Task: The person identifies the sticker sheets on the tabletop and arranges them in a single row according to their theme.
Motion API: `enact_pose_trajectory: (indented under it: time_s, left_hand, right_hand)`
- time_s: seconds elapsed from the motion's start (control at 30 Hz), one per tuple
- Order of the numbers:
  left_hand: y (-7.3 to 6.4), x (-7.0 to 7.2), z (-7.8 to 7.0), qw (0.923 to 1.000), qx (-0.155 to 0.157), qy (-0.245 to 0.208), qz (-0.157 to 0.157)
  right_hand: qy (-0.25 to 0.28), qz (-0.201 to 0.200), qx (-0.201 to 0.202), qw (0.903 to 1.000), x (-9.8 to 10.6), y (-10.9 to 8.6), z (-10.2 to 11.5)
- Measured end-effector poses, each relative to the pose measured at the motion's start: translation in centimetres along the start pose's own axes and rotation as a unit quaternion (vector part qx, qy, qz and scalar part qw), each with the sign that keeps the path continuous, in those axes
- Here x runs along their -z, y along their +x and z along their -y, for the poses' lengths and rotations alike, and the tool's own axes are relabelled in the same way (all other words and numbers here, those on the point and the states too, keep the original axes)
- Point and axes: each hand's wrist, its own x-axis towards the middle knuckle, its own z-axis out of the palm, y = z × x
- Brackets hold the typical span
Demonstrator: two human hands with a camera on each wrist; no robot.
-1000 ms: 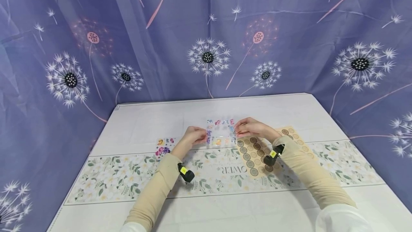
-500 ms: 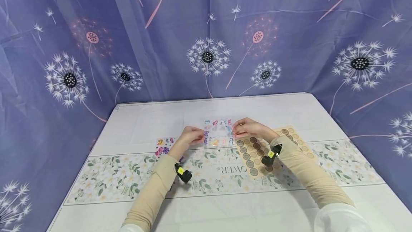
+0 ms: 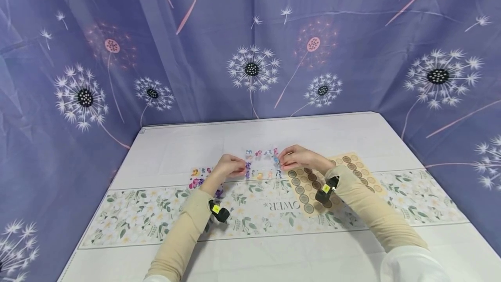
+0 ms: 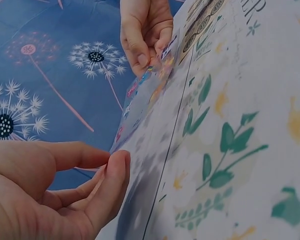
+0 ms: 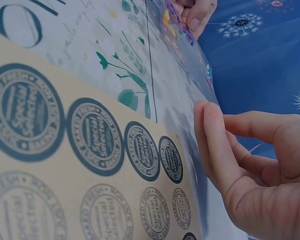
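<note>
A clear sticker sheet (image 3: 260,176) with small colourful cartoon figures round its border is stretched between both hands, over the white upper part of the table. My left hand (image 3: 232,166) pinches its left edge between thumb and fingers; the left wrist view shows the sheet (image 4: 140,100) running from these fingertips to the other hand. At the opposite edge my right hand (image 3: 298,159) pinches it too, thumb against fingers. Under the right forearm lies a tan sheet of round stickers (image 3: 303,188), printed "Special Selected" in the right wrist view.
Another colourful sticker sheet (image 3: 195,182) lies by the left wrist, partly covered by it. The white table mat (image 3: 176,147) carries a floral band (image 3: 133,212) across its middle. A purple dandelion curtain (image 3: 203,55) closes off the back and sides.
Both hands have shifted a little to the left with the clear sticker sheet between them, and the sheet sits slightly lower in the head view. The other sheets have stayed put.
</note>
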Motion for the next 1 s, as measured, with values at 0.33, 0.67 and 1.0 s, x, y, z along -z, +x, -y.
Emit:
enact_pose_trajectory:
  time_s: [0.33, 0.67, 1.0]
  left_hand:
    - [-0.2, 0.9, 0.8, 0.9996, 0.003, 0.023, 0.014]
    - [-0.8, 1.6, 1.1, 0.9988, -0.004, 0.048, 0.012]
    - [-1.2, 2.3, 1.5, 0.9985, -0.004, 0.047, 0.027]
  right_hand:
    - [-0.032, 0.009, 0.009, 0.9994, -1.0, 0.3, -0.2]
    - [-0.036, 0.024, 0.009, 0.9990, -1.7, 0.6, 0.0]
    - [-0.041, 0.034, 0.003, 0.9986, -2.6, 0.7, 0.0]
